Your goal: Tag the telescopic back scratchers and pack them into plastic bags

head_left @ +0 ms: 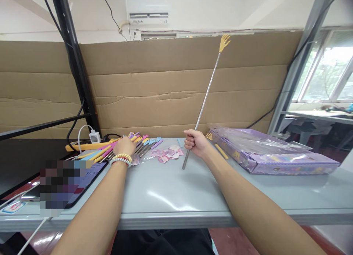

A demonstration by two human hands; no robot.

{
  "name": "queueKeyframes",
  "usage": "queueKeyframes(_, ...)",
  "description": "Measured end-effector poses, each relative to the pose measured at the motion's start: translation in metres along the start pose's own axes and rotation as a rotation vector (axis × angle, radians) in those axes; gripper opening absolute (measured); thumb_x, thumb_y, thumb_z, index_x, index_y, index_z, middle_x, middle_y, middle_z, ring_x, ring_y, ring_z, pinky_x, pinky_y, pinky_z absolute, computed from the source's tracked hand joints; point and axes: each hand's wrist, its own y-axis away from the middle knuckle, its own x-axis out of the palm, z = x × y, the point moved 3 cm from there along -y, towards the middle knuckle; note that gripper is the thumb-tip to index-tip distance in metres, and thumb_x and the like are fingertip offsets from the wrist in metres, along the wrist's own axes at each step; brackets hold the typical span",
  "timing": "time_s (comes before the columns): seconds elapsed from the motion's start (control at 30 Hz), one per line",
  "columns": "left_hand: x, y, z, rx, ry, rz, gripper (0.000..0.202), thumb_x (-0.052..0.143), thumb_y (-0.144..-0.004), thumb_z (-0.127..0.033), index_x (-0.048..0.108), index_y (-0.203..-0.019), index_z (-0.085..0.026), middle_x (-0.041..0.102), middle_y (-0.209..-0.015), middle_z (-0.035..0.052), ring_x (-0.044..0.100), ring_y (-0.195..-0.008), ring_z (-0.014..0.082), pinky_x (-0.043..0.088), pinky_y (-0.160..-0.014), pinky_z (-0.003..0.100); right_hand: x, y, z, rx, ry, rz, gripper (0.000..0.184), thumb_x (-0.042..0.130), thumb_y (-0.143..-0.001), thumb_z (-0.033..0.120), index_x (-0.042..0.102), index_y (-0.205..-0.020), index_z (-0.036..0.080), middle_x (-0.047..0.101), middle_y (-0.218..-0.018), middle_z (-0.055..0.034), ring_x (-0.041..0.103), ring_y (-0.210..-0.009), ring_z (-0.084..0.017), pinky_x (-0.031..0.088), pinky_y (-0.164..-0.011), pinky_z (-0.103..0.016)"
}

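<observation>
My right hand point(195, 142) is closed in a fist round the lower part of an extended telescopic back scratcher point(207, 88). Its steel rod slants up to the right and ends in a yellow hand-shaped head point(224, 42). My left hand point(124, 145), with bead bracelets on the wrist, rests with curled fingers on a pile of collapsed back scratchers point(129, 144) with pink, blue, yellow and purple handles. Whether it grips one I cannot tell. Small pink packets point(168, 154) lie between the hands on the grey table point(176, 196).
A purple display box point(275, 159) under clear plastic lies at the right. A tablet point(88, 176) and a cable sit at the left front, a power strip with a white plug point(94, 137) behind. A cardboard wall point(165, 89) backs the table.
</observation>
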Motion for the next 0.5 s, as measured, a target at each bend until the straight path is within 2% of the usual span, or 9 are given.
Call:
queueKeyframes(0.13,0.0056,0.0001,0.0055,0.004,-0.076,-0.039,0.032,0.048,-0.071,-0.031,0.064,-0.092,-0.012,0.064,-0.097,0.0223,0.06,-0.088,0.0329,0.044,-0.066,0.039,-0.0025,-0.0015,-0.0007,0.006,-0.012,-0.008,0.044,0.064,-0.062,0.019,0.021,-0.053,0.021,0.018,-0.039,0.0109,0.016,-0.034,-0.003,0.015,-0.034,-0.02)
queueKeyframes(0.33,0.0101,0.0003,0.0064,0.019,-0.086,0.064,0.031,0.048,-0.071,-0.029,0.063,-0.092,-0.011,0.064,-0.1,0.0218,0.06,-0.089,0.0319,0.045,-0.067,0.037,-0.0025,-0.0023,-0.0012,0.028,-0.042,0.023,0.039,0.062,-0.067,0.028,0.027,-0.052,0.02,0.023,-0.036,0.0099,0.018,-0.033,-0.004,0.016,-0.034,-0.02)
queueKeyframes(0.5,0.0082,0.0031,0.0047,0.018,-0.083,0.075,0.034,0.047,-0.073,-0.03,0.062,-0.095,-0.01,0.063,-0.103,0.0232,0.059,-0.093,0.0332,0.045,-0.07,0.038,-0.0045,-0.0041,-0.002,0.052,-0.088,0.002,0.035,0.058,-0.072,0.034,0.032,-0.054,0.02,0.025,-0.035,0.0097,0.019,-0.031,-0.005,0.016,-0.033,-0.019)
